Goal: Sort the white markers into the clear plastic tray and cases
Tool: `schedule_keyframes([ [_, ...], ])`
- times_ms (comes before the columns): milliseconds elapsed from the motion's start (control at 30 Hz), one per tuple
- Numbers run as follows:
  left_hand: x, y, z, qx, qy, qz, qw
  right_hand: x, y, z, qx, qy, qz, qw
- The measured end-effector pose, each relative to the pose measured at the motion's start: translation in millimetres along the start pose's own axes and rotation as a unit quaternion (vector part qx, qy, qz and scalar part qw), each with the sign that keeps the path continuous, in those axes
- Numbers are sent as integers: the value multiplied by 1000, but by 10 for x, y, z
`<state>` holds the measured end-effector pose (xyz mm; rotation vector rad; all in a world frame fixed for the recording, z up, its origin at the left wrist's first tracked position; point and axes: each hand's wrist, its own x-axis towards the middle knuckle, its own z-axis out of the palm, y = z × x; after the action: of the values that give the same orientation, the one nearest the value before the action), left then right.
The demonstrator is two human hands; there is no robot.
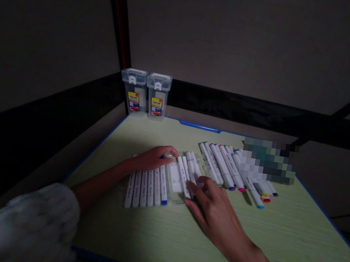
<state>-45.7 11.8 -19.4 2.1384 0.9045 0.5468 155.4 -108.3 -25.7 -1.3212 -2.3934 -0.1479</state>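
Note:
A row of several white markers point(142, 190) lies side by side on the table, the rightmost with a blue end. My left hand point(152, 159) reaches over the upper ends of that row, thumb and forefinger stretched out and apart, nothing between them. To its right, more white markers lie over a clear plastic case point(175, 178) with a pale label. The thumb and forefinger of my right hand point(214, 204) close around the near end of a white marker point(184, 177) there. Its other fingers are curled and partly hide the markers beside it.
A loose pile of white markers with coloured ends point(223, 166) lies at the right. Behind it is a blurred-out dark green object point(269, 161). Two lidded clear plastic boxes point(156, 99) stand at the back left corner. The light green table point(150, 238) has a blue edge.

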Motion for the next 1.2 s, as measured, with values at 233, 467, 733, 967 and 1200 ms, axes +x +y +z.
schedule_keyframes([
  [233,-1,-14,1,5,0,6,1000,9,17,-10,-3,-1,17,1000],
  [467,2,-7,-6,8,-5,-2,1000,15,16,-39,-33,-2,24,999],
  [733,6,-32,2,8,-4,2,1000,18,11,-79,-34,25,-5,999],
  [967,10,-47,2,-1,-3,2,1000,-18,-18,-74,20,42,-145,988],
  [1200,17,-44,1,-2,-2,2,1000,-32,4,-43,-26,43,-128,990],
])
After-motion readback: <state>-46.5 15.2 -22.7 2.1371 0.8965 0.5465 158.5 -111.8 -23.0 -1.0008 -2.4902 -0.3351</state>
